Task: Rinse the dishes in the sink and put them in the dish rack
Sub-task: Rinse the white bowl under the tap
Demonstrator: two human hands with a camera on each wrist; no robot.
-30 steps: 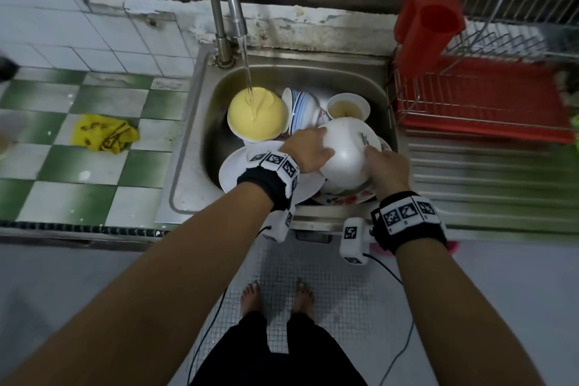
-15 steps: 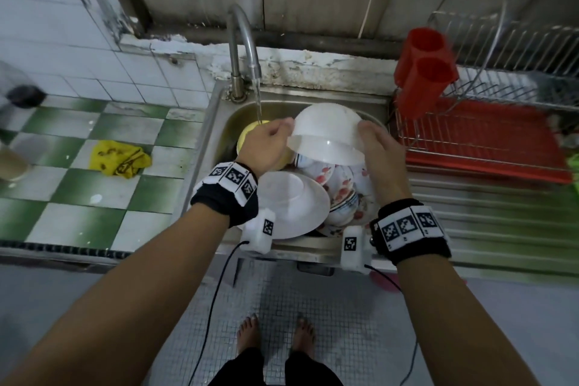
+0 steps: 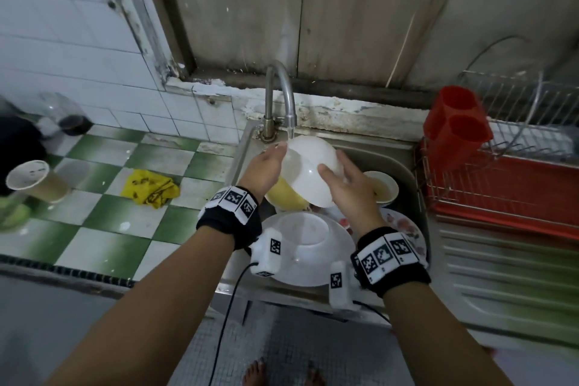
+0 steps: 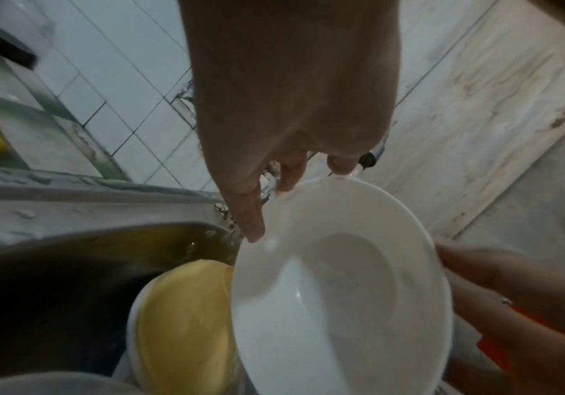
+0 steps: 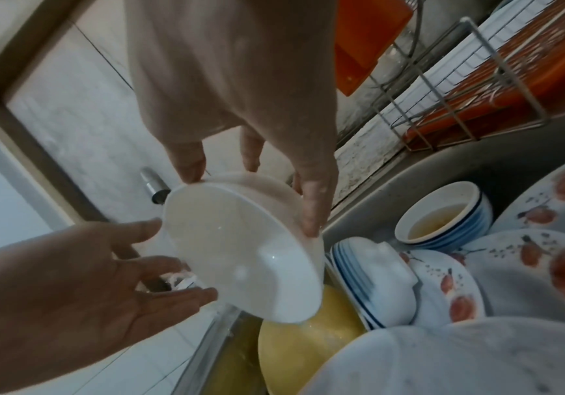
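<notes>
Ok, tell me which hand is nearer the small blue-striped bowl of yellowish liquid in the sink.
Right. The right hand holds the white bowl just beside the small blue-striped bowl; the left hand is on the white bowl's far side.

White bowl (image 3: 308, 171), yellow bowl (image 3: 286, 197), red-flowered plate (image 3: 404, 226), green-checked counter (image 3: 103, 216)
</notes>
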